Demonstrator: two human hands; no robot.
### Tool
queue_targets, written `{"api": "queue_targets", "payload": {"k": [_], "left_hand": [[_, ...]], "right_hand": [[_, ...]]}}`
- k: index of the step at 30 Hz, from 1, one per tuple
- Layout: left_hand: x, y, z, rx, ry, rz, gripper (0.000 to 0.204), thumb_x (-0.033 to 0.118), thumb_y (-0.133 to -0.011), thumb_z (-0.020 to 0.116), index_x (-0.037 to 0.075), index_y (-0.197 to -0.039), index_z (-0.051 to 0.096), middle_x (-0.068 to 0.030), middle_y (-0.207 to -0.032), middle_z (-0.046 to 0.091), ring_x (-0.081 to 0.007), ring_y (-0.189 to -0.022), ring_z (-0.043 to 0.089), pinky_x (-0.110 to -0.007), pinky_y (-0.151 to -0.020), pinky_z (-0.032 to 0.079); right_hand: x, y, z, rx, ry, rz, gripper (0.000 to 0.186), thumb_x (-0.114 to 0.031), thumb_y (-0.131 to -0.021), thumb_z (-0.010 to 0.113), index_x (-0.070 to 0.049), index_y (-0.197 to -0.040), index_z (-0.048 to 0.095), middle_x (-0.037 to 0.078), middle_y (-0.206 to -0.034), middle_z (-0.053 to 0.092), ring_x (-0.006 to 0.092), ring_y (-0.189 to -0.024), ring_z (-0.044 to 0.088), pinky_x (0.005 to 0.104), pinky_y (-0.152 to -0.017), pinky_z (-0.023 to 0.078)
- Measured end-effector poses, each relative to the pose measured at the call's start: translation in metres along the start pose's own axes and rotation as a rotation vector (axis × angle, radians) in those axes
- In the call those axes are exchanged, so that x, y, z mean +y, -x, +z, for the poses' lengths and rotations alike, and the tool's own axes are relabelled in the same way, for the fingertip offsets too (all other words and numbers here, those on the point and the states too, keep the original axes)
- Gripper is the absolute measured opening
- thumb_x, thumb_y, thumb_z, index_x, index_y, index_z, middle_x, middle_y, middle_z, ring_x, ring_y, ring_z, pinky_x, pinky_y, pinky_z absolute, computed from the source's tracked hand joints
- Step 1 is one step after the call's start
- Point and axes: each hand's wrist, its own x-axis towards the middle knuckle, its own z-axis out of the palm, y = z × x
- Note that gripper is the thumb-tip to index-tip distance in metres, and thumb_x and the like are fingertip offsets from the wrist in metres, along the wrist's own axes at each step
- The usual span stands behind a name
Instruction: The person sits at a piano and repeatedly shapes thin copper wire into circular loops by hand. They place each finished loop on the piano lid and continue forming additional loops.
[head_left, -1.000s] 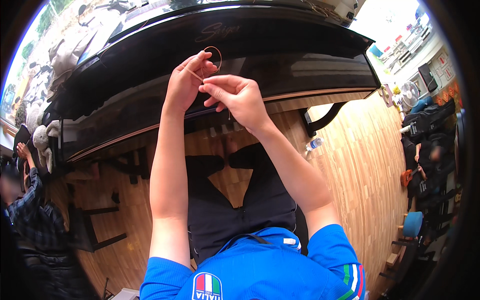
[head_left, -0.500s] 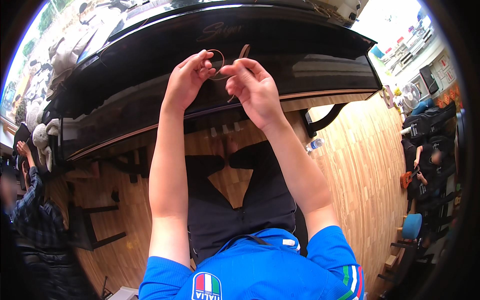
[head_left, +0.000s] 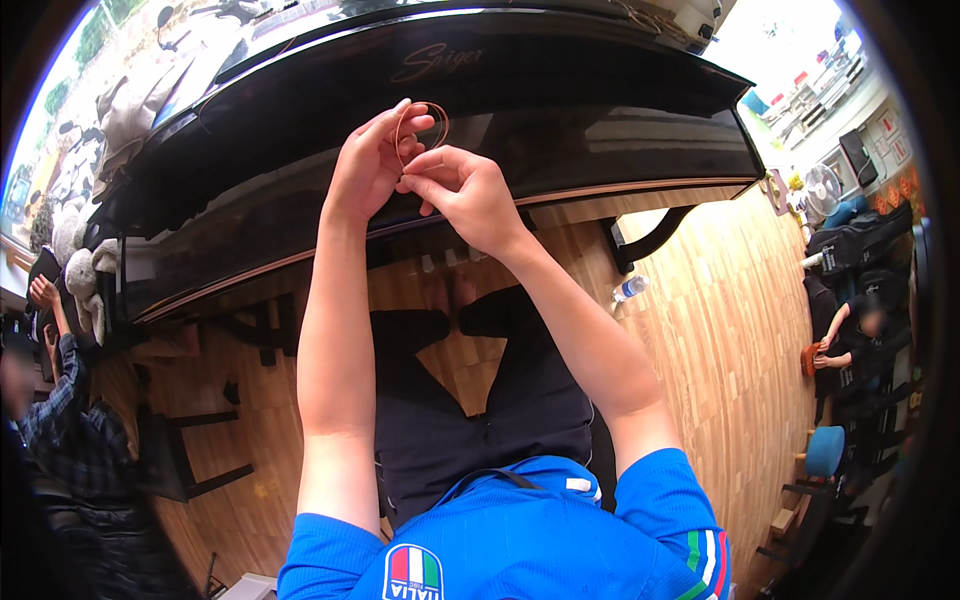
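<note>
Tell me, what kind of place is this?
Probably a music room. There's a big black piano right in front, someone over on the right has what looks like a small orange guitar, and a black bag there could be for an instrument.

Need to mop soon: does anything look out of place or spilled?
Perhaps the bottle: it is on the bare wood floor near the piano, where a foot could knock it. Whether it stands or lies is hard to tell. I see no spill around it.
</note>
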Motion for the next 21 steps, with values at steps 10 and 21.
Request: {"api": "queue_targets", "payload": {"k": [10,21], "left_hand": [[-0.001,-0.002,-0.003,-0.040,0.015,-0.004,0.036,0.025,-0.103,0.057,-0.005,-0.122,0.064,-0.0027,-0.084,0.068,-0.0075,-0.068,0.049,-0.029,-0.078,0.050],[-0.007,-0.004,-0.011,-0.033,0.139,0.027,0.035,0.027,-0.105,0.054,-0.004,-0.121,0.062,0.0057,-0.070,0.037,-0.0066,-0.069,0.042,-0.029,-0.082,0.048]], "right_hand": [[0.003,0.002,-0.006,0.065,0.561,-0.101,0.014,-0.010,-0.089,0.070,0.000,-0.098,0.075,0.014,-0.095,0.075,0.0207,-0.080,0.072,0.0325,-0.072,0.055],[0.000,0.004,-0.033,0.148,0.843,-0.196,0.011,-0.021,-0.089,0.070,-0.011,-0.090,0.075,0.008,-0.090,0.071,0.0310,-0.083,0.070,0.0418,-0.072,0.056]]}}
